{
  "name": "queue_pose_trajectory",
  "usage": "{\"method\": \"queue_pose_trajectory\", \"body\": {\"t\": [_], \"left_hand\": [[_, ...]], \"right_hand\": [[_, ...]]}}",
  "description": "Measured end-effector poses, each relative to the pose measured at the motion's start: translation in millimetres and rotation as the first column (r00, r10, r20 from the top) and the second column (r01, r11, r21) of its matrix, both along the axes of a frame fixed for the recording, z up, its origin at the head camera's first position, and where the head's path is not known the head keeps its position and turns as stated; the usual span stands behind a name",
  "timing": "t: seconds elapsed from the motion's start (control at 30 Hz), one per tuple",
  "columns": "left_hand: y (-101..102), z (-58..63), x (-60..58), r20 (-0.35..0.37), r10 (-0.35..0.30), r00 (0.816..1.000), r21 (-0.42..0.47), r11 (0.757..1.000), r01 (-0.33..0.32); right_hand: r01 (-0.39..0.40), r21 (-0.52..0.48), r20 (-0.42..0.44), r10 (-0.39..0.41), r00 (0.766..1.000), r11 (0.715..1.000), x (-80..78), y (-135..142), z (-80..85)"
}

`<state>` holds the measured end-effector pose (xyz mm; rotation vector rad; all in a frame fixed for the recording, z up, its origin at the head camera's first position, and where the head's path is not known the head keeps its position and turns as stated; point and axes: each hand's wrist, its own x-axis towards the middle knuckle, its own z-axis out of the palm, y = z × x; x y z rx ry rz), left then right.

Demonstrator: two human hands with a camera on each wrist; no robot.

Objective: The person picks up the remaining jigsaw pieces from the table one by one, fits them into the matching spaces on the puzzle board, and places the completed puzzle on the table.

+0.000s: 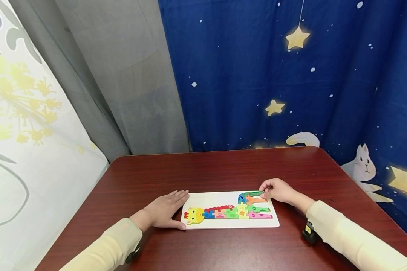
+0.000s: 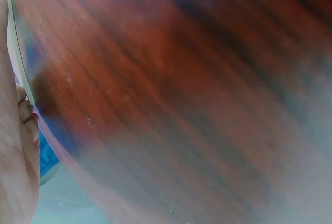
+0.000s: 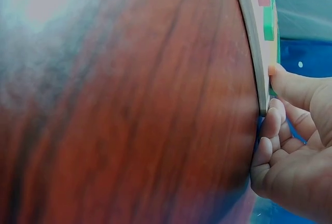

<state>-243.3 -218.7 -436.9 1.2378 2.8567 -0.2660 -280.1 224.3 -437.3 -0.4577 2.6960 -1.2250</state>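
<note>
A giraffe jigsaw of colourful pieces lies on a white puzzle board (image 1: 210,199), its yellow head (image 1: 195,215) to the left and its legs to the right. My left hand (image 1: 167,209) rests at the board's left end, fingers stretched along it and thumb at the near corner. At the far right corner, my right hand (image 1: 277,190) pinches the end of a dark green puzzle piece (image 1: 252,194) between thumb and forefinger. The right wrist view shows that thumb (image 3: 293,86) beside the orange leg piece, with the other fingers curled at the board's edge.
The board lies on a dark red-brown wooden table (image 1: 224,248). Behind stand a blue starry curtain (image 1: 240,75) and a grey curtain (image 1: 132,82); a white patterned cloth (image 1: 37,150) hangs at left. A dark wrist device (image 1: 310,232) shows below the right sleeve.
</note>
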Motion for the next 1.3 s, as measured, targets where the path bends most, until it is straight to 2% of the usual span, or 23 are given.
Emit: {"method": "queue_pose_trajectory", "body": {"t": [0.67, 1.0, 1.3], "left_hand": [[-0.4, 0.5, -1.5, 0.008, -0.001, 1.0, 0.009, 1.0, 0.001], [-1.8, 2.7, -0.7, 0.001, 0.006, 1.0, -0.006, 1.0, -0.006], [-2.9, 4.8, 0.9, 0.013, 0.011, 1.0, -0.011, 1.0, -0.011]], "right_hand": [[-0.003, -0.005, 0.043, 0.003, 0.999, 1.0, -0.6, -0.4, 1.1], [-0.021, -0.006, 0.066, 0.021, 0.998, 1.0, -1.3, -3.0, 6.6], [-0.027, -0.011, 0.046, 0.027, 0.999, 1.0, -3.3, -0.9, 11.7]]}}
